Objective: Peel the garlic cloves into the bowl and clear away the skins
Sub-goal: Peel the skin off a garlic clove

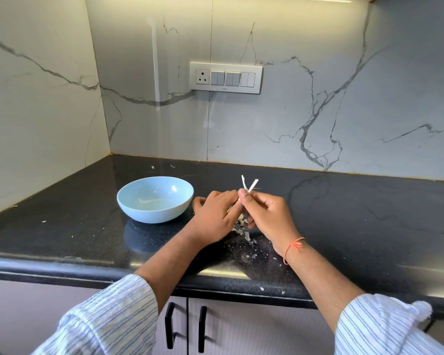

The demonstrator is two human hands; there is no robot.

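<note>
On the black granite counter [344,213], a pale blue bowl [155,199] sits just left of the left hand [215,219] and right hand [268,213], both pinching white garlic stalks [249,187] above scattered skins [242,226].

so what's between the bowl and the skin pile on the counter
In the head view, the left hand lies between the blue bowl and the skin pile.
</note>
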